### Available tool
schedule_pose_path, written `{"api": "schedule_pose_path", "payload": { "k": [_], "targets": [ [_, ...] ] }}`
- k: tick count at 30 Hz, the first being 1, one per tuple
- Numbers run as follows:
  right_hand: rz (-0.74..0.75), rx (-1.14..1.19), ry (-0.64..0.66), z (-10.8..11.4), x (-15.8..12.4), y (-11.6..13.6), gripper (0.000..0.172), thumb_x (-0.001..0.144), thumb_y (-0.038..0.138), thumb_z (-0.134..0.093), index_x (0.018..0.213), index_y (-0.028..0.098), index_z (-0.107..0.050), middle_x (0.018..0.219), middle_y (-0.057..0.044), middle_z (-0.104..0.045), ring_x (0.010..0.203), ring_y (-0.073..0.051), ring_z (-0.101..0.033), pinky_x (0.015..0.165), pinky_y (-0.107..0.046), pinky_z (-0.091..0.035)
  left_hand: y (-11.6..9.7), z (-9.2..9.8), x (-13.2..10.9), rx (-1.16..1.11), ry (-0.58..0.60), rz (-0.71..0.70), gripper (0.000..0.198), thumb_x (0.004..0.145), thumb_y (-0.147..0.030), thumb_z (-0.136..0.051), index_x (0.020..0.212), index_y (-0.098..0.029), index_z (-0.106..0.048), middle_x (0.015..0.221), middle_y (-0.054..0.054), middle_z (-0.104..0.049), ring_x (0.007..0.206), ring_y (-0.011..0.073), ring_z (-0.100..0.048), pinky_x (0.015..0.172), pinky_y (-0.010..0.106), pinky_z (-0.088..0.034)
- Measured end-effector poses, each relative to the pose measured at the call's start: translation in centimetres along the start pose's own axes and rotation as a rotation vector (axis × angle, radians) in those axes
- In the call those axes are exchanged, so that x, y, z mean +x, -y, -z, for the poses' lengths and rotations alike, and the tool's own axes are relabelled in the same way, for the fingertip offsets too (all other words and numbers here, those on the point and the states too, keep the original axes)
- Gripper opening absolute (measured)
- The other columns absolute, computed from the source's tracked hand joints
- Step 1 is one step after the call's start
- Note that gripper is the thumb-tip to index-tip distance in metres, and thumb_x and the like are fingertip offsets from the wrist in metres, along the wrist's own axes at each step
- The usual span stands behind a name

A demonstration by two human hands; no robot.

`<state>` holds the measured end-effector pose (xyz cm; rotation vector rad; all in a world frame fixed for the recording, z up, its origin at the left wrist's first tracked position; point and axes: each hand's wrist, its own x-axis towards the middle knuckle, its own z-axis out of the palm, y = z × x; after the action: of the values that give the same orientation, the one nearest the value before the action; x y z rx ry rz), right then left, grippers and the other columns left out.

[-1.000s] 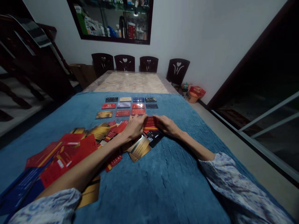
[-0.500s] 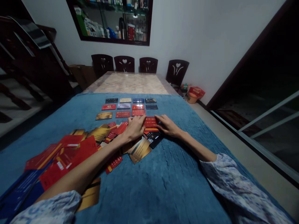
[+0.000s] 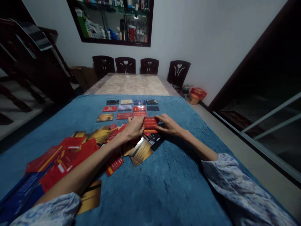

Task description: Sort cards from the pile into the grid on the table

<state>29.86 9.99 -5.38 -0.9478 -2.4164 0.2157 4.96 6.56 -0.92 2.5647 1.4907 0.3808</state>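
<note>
A red card (image 3: 150,122) with pale lettering lies between my hands, above a black card (image 3: 154,139) and a gold card (image 3: 141,150). On its left edge are the fingers of my left hand (image 3: 134,128), closed against it. My right hand (image 3: 168,124) has thumb and fingers at the card's right edge. Just beyond, several cards lie in rows, among them a dark blue card (image 3: 153,108), a red card (image 3: 124,116) and a gold card (image 3: 105,117). Under and beside my left forearm spreads a loose heap of red cards (image 3: 82,150), with gold and blue ones.
A blue cloth (image 3: 169,188) covers the near part of the table; its far part shows a marbled top (image 3: 138,84). Dark chairs (image 3: 125,65) stand at the far end. On the floor at right is an orange bin (image 3: 195,97) with a red bag.
The red card and my left hand have shifted slightly left. My right hand's fingers have loosened a little at the card's right edge.
</note>
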Motion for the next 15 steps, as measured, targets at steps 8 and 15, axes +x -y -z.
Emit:
{"api": "schedule_pose_path", "payload": {
  "k": [8,15],
  "targets": [
    [0.093,-0.092,0.011,0.5,3.5,-1.0,0.041,0.093,0.040,-0.065,0.128,0.020,-0.063,0.105,-0.011,-0.064,0.096,-0.027,-0.056,0.089,-0.045,-0.050,1.0,2.1,1.2,0.098,0.026,0.054,0.038,0.088,-0.016,-0.053,0.125,-0.015,-0.058,0.127,0.019,-0.065,0.121,0.0377,-0.057,0.099,0.053,-0.043],
    [0.054,-0.150,0.054,0.1,6.5,-1.4,0.044,0.092,0.042,-0.068,0.126,0.015,-0.064,0.102,-0.012,-0.065,0.095,-0.026,-0.054,0.089,-0.041,-0.047,3.9,1.9,3.3,0.195,0.039,0.075,0.043,0.085,-0.014,-0.056,0.128,-0.016,-0.056,0.127,0.020,-0.058,0.125,0.0396,-0.052,0.100,0.056,-0.040]
  ]
}}
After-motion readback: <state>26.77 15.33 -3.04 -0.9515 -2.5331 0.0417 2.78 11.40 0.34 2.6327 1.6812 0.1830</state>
